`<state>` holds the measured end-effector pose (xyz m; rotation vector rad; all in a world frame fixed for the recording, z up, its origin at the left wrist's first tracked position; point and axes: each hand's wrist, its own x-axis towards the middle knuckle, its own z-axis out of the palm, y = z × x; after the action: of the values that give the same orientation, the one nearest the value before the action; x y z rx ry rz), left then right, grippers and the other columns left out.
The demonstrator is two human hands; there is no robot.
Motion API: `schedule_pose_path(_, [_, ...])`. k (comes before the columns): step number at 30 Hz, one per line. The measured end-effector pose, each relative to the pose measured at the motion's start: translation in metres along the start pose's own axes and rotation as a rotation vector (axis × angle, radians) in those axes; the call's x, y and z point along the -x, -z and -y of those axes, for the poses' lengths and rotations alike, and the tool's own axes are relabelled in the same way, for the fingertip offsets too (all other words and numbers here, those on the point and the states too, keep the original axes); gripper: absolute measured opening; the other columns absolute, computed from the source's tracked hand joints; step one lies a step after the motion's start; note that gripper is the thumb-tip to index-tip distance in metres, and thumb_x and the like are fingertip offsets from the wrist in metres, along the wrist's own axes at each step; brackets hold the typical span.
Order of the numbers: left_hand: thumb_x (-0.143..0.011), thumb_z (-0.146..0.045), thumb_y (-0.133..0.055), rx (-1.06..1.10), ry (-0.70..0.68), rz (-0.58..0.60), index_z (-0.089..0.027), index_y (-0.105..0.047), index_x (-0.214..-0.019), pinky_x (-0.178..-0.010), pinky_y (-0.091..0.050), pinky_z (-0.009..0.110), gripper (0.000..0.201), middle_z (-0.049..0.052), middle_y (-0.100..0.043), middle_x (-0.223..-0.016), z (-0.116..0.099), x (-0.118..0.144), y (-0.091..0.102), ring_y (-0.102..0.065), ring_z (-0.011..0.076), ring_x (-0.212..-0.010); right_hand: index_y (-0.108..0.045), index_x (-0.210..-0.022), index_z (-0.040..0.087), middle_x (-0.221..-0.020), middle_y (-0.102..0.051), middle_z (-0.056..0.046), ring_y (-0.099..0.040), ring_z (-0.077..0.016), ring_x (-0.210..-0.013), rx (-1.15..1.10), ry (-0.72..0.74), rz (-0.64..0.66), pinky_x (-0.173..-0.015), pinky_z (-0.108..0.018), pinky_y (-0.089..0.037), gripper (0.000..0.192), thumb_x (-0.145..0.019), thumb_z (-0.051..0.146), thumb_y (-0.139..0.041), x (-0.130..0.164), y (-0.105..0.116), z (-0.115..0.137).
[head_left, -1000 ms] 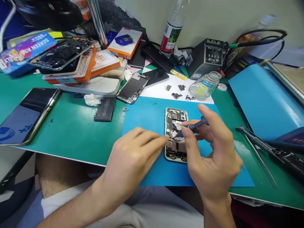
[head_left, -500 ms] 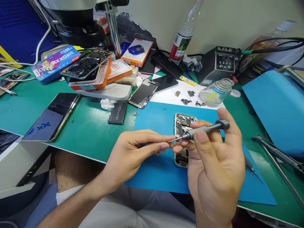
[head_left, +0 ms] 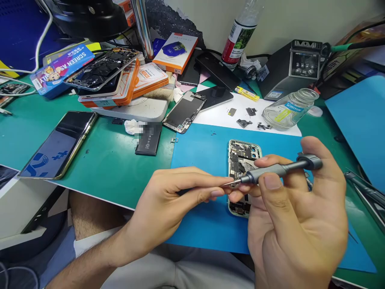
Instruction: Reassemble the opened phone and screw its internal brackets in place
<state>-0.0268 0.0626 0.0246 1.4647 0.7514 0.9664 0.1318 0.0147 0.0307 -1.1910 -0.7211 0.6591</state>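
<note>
Palm upturned, the right hand (head_left: 296, 224) grips a screwdriver (head_left: 270, 173).

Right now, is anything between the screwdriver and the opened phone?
The left hand, at the tip of the screwdriver, and right hand, around its handle, overlap the opened phone in view. Nothing else visible blocks it.

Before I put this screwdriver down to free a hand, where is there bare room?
Bare: the blue mat between the open phone and the mat's left edge, beyond the left hand; the green tabletop between the gold-edged phone and the black battery, specks aside. Crowded: the back, with stacked boxes, and the white sheet, with small parts and a jar.
</note>
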Motion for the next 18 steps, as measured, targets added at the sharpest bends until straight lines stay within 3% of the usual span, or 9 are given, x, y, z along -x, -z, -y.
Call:
schedule_pose_path(7, [-0.099,-0.014,-0.081,-0.010,0.009,0.003,-0.030,-0.089,-0.116,-0.086,-0.067,0.020,0.024,-0.001,-0.089,-0.109,0.0012,0.0020,0.0010,-0.084,0.0144,-0.094,-0.061,-0.145,0.033,-0.100,-0.068,-0.002,-0.066,-0.0144,-0.068,-0.039,-0.006,-0.015,-0.043,-0.026,-0.057,0.069,-0.083,0.028,-0.092,-0.0037,-0.0012,-0.0015])
schedule_pose_path(11, [-0.099,-0.012,-0.082,0.014,-0.001,0.004,-0.029,-0.089,-0.116,-0.084,-0.065,0.014,0.026,-0.003,-0.089,-0.108,0.0011,0.0018,0.0015,-0.083,0.0106,-0.091,-0.063,-0.145,0.033,-0.099,-0.069,-0.002,-0.064,-0.0149,-0.060,-0.026,0.003,-0.002,-0.040,-0.028,-0.055,0.071,-0.081,0.028,-0.093,-0.0049,0.0009,-0.0027])
schedule_pose_path(18, [-0.099,-0.014,-0.082,0.072,-0.006,0.023,-0.027,-0.089,-0.116,-0.085,-0.060,0.005,0.023,-0.003,-0.089,-0.105,0.0035,0.0001,0.0011,-0.083,0.0064,-0.093,-0.064,-0.146,0.039,-0.100,-0.067,-0.003,-0.067,-0.0187,-0.068,0.031,-0.064,-0.025,-0.043,-0.033,-0.060,0.068,-0.083,0.033,-0.090,-0.0023,0.0021,0.0009])
